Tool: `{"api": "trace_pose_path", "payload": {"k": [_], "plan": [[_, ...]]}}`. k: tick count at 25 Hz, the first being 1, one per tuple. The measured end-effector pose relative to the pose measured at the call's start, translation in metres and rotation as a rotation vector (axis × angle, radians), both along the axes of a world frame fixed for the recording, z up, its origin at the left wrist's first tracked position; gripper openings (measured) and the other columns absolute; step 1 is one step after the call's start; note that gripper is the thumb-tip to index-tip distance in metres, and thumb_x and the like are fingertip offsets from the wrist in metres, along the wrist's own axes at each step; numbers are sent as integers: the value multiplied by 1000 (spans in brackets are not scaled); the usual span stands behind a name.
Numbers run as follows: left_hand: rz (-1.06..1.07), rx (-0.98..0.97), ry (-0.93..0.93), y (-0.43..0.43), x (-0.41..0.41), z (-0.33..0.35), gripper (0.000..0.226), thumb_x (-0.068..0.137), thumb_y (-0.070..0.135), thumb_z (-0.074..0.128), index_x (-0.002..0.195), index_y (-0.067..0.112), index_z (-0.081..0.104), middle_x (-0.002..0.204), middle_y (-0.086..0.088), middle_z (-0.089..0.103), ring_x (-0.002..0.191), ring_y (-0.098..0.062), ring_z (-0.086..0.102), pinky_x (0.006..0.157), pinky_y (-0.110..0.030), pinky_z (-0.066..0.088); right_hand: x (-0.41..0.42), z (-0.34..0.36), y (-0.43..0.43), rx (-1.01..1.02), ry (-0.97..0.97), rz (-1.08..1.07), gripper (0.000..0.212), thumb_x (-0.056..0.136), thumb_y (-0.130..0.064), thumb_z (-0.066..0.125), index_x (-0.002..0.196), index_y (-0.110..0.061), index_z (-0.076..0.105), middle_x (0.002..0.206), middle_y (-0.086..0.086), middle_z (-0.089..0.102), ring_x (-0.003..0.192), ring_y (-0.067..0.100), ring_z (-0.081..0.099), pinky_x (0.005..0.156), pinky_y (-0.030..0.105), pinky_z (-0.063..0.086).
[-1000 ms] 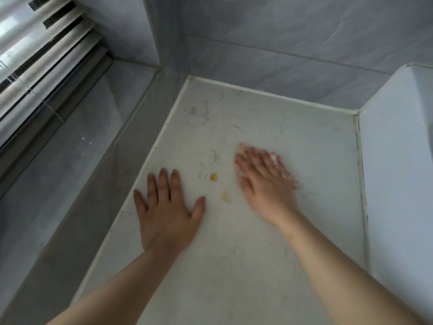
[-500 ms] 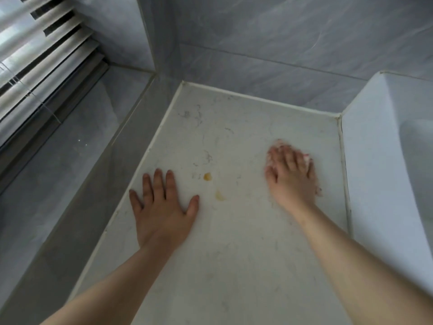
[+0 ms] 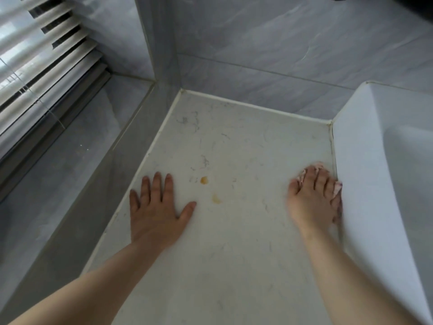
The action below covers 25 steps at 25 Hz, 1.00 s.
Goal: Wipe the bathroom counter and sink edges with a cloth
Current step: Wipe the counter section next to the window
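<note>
The white marbled counter (image 3: 234, 242) fills the middle of the head view. My left hand (image 3: 157, 207) lies flat on it near its left edge, fingers straight and spread. My right hand (image 3: 314, 198) presses a small pinkish cloth (image 3: 318, 165) flat against the counter, right beside the outer wall of the white sink (image 3: 365, 174). Only bits of the cloth show past my fingertips and at the hand's right side. Two yellowish stains (image 3: 204, 180) mark the counter between my hands, with thin hairs and smudges farther back.
Grey tiled walls (image 3: 281, 55) close the counter at the back and left. A lower grey sill (image 3: 70, 165) with slatted window blinds (image 3: 42, 57) lies to the left. A white caulk seam (image 3: 331, 146) runs between counter and sink.
My right hand has slid the cloth rightward across the counter, from near the stains to the sink's side. The left hand has stayed put. The view has shifted right, showing more of the sink.
</note>
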State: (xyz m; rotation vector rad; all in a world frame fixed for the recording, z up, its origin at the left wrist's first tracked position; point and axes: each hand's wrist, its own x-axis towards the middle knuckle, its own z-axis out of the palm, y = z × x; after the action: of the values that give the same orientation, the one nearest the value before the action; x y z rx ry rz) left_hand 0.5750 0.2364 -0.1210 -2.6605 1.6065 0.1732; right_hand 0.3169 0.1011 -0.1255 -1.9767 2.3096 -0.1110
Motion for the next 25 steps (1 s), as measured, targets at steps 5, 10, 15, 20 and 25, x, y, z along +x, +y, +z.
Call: {"api": "trace_pose_path", "payload": {"k": [5,10,15,20,25], "plan": [[-224,9,-28,11,29,-4,90,81,75,4,143,16,33,147,-12,37,135,-32,32,107,-39,13,56,-14,47,-132,20,664,54,86,-38,33,127,-13,57,133,14,55,122,36,51,107,49,22],[-364,28,-10,17,51,2,78,86,69,13,141,19,34,146,-8,39,134,-23,29,107,-35,14,20,1,-22,-40,-47,-53,57,94,-34,24,145,-10,31,152,17,26,141,34,21,116,50,5],[-405,14,-25,16,53,0,78,87,68,14,142,16,33,147,-10,35,136,-24,25,110,-39,14,133,6,-43,35,-63,369,56,98,-32,29,148,-11,18,157,12,10,144,31,6,116,45,-4],[-417,-4,-28,18,55,-2,78,87,67,15,142,16,32,149,-9,32,137,-23,23,110,-41,17,126,-2,-57,-58,11,746,70,87,-46,8,147,-15,27,154,9,25,141,29,21,116,45,8],[-427,-20,-32,17,55,-3,78,87,67,15,142,14,33,149,-10,32,137,-23,24,107,-44,21,145,6,-130,83,-51,130,57,98,-31,22,149,-7,11,158,13,4,144,32,3,117,46,-5]]}}
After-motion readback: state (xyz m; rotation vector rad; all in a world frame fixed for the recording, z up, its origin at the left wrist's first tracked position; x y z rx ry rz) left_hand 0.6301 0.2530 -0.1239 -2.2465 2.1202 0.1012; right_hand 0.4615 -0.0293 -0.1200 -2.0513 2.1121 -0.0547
